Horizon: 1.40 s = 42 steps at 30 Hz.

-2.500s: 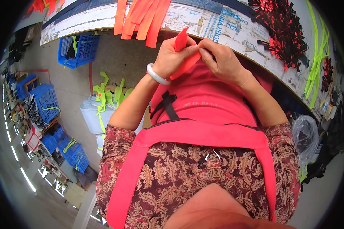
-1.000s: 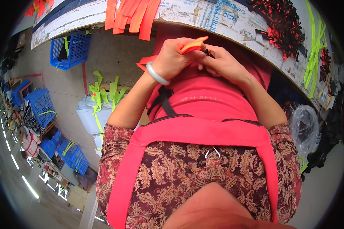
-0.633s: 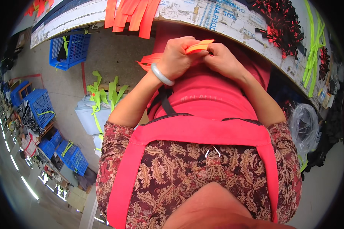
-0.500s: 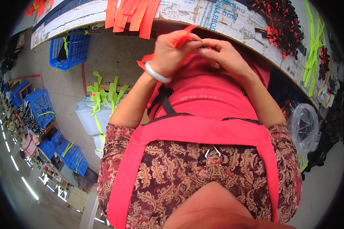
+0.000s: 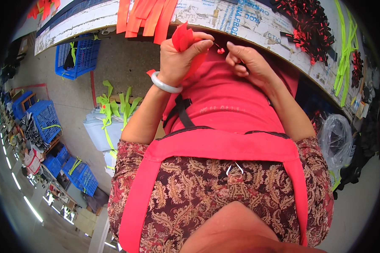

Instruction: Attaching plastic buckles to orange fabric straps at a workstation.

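My left hand (image 5: 177, 55), with a pale bangle at its wrist, is closed on a bright orange-red fabric strip (image 5: 182, 39). The strip folds up over the fist, and its other end shows beside the wrist. Past the left thumb and fingertip, a small red piece (image 5: 221, 51) hangs at the end of a thin dark line. A short gap to the right, my right hand (image 5: 251, 63) has its fingers curled and its thumb raised. Something small and dark shows under those fingers, mostly hidden. Both hands are over my red apron (image 5: 228, 92), just before the table edge.
On the worn white table (image 5: 207, 21) lie several orange strips (image 5: 145, 17), a heap of black-and-red short pieces (image 5: 306, 31) and long yellow-green strips (image 5: 345, 55). A blue crate (image 5: 78, 57) stands on the floor at left, near yellow-green strips (image 5: 112, 105) on a pale stack.
My hands have come apart from where they met. The left turned upward with the orange-red strip; the right shifted slightly right and down. The small red piece now shows between them.
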### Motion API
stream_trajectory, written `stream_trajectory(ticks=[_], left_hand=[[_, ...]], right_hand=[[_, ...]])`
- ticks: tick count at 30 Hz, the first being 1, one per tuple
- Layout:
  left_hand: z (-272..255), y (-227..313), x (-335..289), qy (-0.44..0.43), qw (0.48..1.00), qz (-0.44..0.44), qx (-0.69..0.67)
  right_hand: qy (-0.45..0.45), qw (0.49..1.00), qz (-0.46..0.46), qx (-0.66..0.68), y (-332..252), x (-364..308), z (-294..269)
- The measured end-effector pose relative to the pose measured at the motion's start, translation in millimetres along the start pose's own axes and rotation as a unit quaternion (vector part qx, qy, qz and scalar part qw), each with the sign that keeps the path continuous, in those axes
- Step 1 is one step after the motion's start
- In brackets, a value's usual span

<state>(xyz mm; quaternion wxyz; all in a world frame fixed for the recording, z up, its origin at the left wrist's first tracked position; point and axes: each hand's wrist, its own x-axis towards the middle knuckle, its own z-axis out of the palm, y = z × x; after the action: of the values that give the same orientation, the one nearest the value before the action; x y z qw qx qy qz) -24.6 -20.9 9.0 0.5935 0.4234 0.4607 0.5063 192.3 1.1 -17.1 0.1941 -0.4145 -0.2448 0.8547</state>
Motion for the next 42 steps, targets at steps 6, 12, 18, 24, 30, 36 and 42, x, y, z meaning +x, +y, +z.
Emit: stream_trajectory(ticks=[6,12,18,24,30,36,42], left_hand=[[2.7,1.1,-0.3,-0.024,0.998,0.044,0.046],[2.8,3.0,-4.3,-0.055,0.996,0.009,0.068],[-6.7,-0.5,-4.0,-0.085,0.991,-0.08,-0.058],[-1.9,7.7,-2.9,-0.078,0.99,-0.101,-0.058],[0.8,3.3,-7.1,-0.061,0.996,-0.063,-0.021],[4.0,-1.6,-7.5,-0.072,0.996,0.005,0.059],[1.2,-8.0,-8.1,-0.069,0.994,-0.011,0.088]], right_hand=[[-0.072,0.997,0.009,0.037,-0.1,-0.8,9.0],[0.008,0.989,-0.145,0.02,-7.0,0.7,11.8],[-0.03,0.967,-0.237,-0.085,-46.2,-18.5,24.2],[0.039,0.966,-0.194,-0.164,-29.4,-13.9,47.3],[0.087,0.963,-0.201,-0.155,-26.1,-11.7,49.3],[0.076,0.961,-0.203,-0.174,-27.5,-13.5,49.0],[0.053,0.967,-0.15,-0.197,-33.6,-12.8,43.0]])
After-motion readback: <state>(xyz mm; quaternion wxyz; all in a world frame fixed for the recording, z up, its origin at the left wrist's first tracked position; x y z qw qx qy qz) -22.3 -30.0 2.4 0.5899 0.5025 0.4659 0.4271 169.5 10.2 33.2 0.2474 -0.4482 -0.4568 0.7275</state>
